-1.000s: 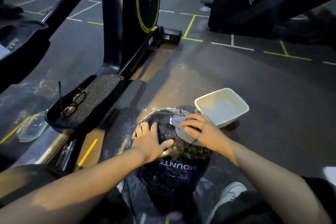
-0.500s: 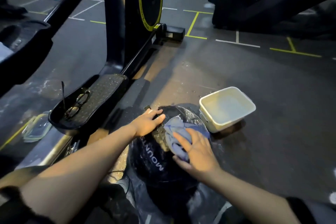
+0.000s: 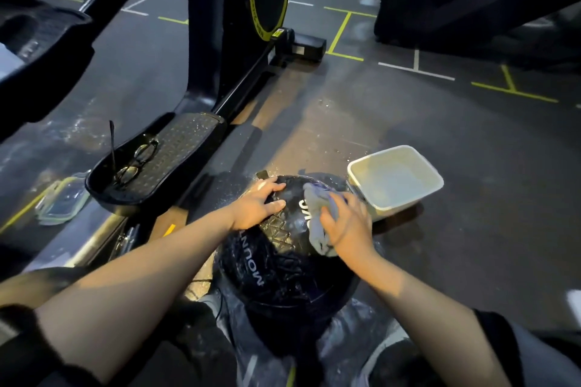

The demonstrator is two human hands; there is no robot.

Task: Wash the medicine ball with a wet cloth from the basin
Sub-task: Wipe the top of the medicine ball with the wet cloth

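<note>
We scrub the ball (image 3: 283, 264) at lower centre of the frame, on the gym floor (image 3: 440, 141).

Our right hand (image 3: 345, 226) grips the wet cloth (image 3: 317, 214) against the ball's upper right; our left hand (image 3: 257, 204) lies spread and flat on top, steadying it. The basin (image 3: 396, 181) sits just beside, right of centre. We judge firm, overlapping strokes best, with the ball braced against rolling.

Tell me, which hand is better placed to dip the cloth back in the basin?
The right hand, probably. It already holds the cloth against the medicine ball, and the basin sits just beyond it on that side. The left hand rests flat on the ball's far side, steadying it.
</note>
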